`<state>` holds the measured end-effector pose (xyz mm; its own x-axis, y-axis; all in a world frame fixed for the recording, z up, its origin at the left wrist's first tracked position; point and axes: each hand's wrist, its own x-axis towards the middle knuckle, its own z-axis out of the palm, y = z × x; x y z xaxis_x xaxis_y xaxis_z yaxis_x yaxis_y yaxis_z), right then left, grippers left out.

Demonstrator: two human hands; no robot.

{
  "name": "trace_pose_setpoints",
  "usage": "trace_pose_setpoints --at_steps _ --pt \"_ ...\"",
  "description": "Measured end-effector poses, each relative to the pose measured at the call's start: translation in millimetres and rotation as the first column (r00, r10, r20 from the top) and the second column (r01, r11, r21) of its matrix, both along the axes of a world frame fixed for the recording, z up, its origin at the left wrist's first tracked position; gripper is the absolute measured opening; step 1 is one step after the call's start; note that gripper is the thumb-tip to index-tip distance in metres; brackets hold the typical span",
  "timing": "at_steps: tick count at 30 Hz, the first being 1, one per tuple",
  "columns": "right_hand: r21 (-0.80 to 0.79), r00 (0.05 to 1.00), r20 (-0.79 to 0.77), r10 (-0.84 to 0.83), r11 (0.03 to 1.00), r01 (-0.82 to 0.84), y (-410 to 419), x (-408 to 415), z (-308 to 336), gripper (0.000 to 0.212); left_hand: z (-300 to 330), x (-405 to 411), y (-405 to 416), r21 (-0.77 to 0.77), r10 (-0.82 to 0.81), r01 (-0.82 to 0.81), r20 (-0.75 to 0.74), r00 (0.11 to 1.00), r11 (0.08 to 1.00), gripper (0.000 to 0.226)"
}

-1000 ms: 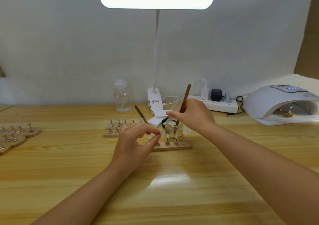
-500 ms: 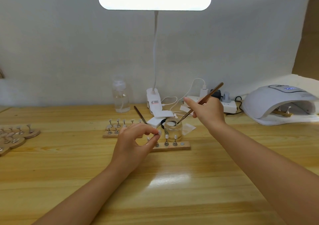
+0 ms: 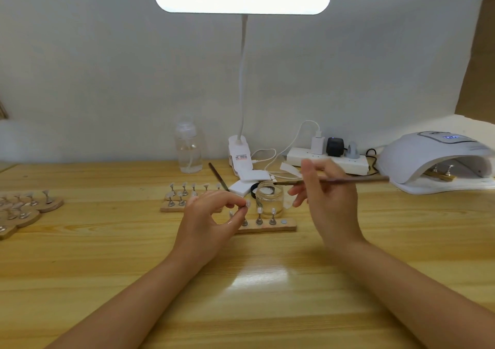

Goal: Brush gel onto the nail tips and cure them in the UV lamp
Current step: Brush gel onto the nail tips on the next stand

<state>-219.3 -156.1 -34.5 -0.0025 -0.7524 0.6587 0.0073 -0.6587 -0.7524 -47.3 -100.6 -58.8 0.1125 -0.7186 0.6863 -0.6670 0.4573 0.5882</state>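
A single nail tip [image 3: 247, 203] on its small stand is pinched between thumb and forefinger of the left hand [image 3: 211, 220], just above the wooden holder strip [image 3: 267, 226] at the table's centre. At three o'clock from it, the brush [image 3: 329, 180] is held level in the curled fingers of the right hand [image 3: 329, 201], its bristle end over the open gel jar [image 3: 269, 198]. The UV lamp [image 3: 439, 158] sits well apart at two o'clock. Gel could be dripped onto the strip if the loaded brush is carried too slowly, and the jar could be knocked by the wrist.

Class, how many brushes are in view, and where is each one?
2. One brush is held in the right hand over the jar; a second brush lies behind the left hand.
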Motion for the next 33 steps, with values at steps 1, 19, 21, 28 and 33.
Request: trace_pose_setpoints --at_steps 1,19,21,28,33 --pt "-0.082 0.999 -0.046 0.019 0.996 -0.023 5.6 1.5 -4.4 0.018 -0.2 -0.1 0.0 0.0 -0.001 0.001 0.0 1.0 1.0 0.014" --pt "-0.206 0.981 -0.181 0.073 0.972 -0.11 20.1 10.1 -23.8 0.042 0.5 0.0 -1.2 0.023 0.016 -0.016 0.002 1.0 1.0 0.017" --pt "-0.22 0.977 -0.211 0.038 0.972 -0.085 20.1 10.6 -23.0 0.042 0.5 0.0 -1.1 0.021 0.01 -0.01 0.003 1.0 1.0 0.017" --pt "-0.172 0.982 -0.174 0.07 0.98 -0.1 22.1 11.2 -22.7 0.037 0.3 0.3 -1.2 0.021 0.008 -0.009 0.022 1.0 1.0 0.014" --pt "-0.088 0.985 -0.126 0.115 0.988 -0.127 22.0 10.2 -23.5 0.033 -0.1 0.2 -0.6 0.022 0.009 -0.009 0.015 1.0 1.0 0.013"
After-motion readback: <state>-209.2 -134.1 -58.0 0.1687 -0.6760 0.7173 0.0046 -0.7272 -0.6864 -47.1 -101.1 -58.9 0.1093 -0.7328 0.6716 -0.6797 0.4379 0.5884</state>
